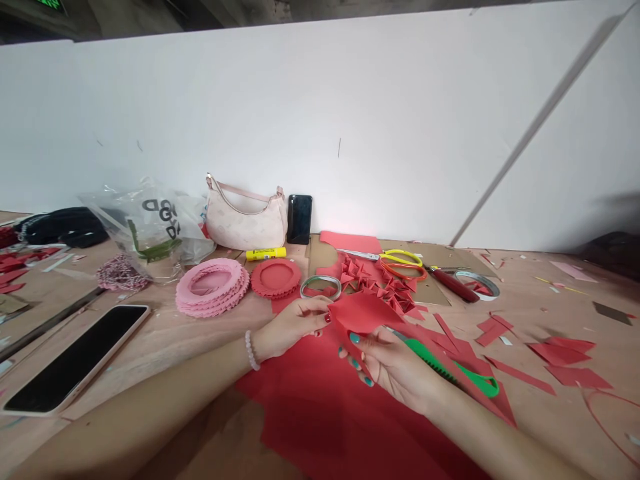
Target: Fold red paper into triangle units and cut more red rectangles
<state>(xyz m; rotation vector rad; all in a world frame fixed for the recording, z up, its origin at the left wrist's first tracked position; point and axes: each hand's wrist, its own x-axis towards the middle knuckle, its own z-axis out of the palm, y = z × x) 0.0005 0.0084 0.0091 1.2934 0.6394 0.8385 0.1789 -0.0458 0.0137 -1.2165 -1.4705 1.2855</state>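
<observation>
A white wall (320,120) rises behind a wooden table (170,343); across the near middle lies a large red sheet (320,413), partly covered by the forearms; toward the wall sit a clear plastic bag (193,220) with black lettering, a pale pink handbag (245,223) and an upright phone (299,220), while another phone (75,363) lies at the left; green scissors (477,380) are partly hidden by the right hand (393,367); the scissors with yellow and orange handles (382,257) lie beyond, near a dark red handle (455,285) and a tape roll (494,285).

The pink rings (210,305) are stacked paper with scalloped edges; beside them is a round red stack (276,275) with a similar rim; the folded pieces (377,279) form a spiky heap, partly blocked by the held paper; the yellow tube (265,253) is smooth; flat scraps (575,377) lie scattered at the right.

The held paper (363,312), matte, red and bent, is between the hands, above the sheet; the left hand (293,325), with a beaded bracelet (252,351) at its wrist, pinches its left edge between thumb and fingers; the right hand grips its lower edge, thumb on top, fingers curled beneath.
</observation>
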